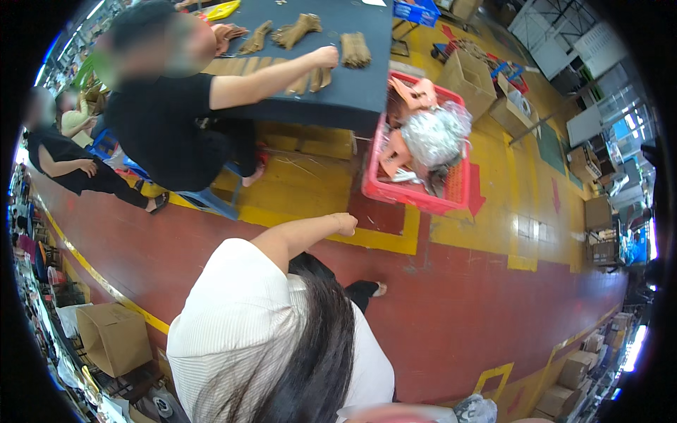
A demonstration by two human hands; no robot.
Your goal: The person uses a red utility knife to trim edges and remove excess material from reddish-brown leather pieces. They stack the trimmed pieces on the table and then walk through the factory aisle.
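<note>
My left arm, in a white ribbed sleeve, reaches across the lower middle of the head view. My left hand is small, with its fingers curled in a loose fist; nothing shows in it. It hangs over the floor, apart from other things. Nearest to it stands a red plastic crate with peach-coloured pieces and a crumpled clear plastic bag inside. My right hand does not show; my white top and long dark hair fill the lower part of the view.
A co-worker in black sits at a dark table, one hand among brown fabric bundles. Another person is farther left. Cardboard boxes stand beyond the crate. Another carton is at lower left. Yellow lines mark the red floor.
</note>
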